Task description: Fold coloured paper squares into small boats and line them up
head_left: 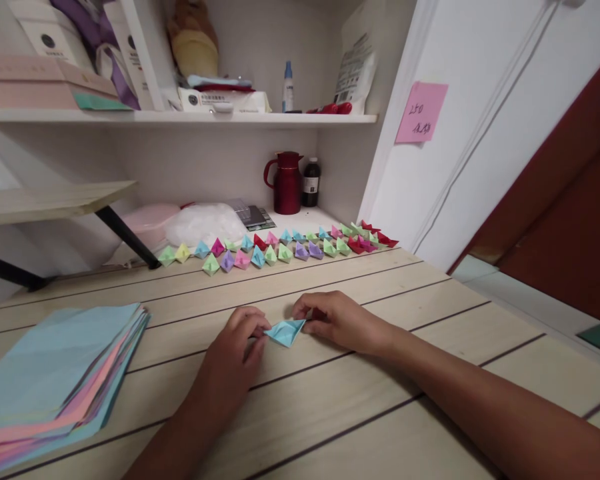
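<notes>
A light blue folded paper boat is held just above the wooden table, one pointed end in each hand. My left hand pinches its left tip between thumb and fingers. On the other side, my right hand grips the right tip the same way, with its fingers curled. The paper's open folds face up and a point hangs downward toward me. Behind the hands, several small paper boats in green, blue, purple, pink and red, such as a purple boat, stand in two rough rows.
To the left lies a stack of coloured paper, light blue on top. At the back stand a red thermos jug, a dark bottle and a white plastic bag. A black-legged wooden riser stands at the left.
</notes>
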A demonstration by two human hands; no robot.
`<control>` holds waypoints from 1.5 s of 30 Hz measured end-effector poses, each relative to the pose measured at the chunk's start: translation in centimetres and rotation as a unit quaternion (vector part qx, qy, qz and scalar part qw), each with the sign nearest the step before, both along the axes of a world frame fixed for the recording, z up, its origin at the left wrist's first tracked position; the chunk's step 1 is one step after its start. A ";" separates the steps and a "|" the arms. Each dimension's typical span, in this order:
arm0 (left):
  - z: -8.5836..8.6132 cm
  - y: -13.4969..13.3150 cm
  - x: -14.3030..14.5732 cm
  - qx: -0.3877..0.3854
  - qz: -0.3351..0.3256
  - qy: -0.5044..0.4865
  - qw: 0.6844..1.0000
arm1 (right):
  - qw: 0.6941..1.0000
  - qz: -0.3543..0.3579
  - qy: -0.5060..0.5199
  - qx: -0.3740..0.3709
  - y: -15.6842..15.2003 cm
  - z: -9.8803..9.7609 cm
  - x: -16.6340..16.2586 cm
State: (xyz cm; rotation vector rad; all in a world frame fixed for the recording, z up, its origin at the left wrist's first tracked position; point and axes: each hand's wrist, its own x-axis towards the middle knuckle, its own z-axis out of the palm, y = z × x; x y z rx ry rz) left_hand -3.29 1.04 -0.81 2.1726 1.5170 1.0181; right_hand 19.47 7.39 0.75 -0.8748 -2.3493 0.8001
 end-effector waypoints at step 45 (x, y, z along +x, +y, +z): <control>-1.3 0.9 -0.9 -0.087 0.195 -0.220 0.952 | 0.995 -0.058 0.079 -0.013 -3.0 -1.1 -2.8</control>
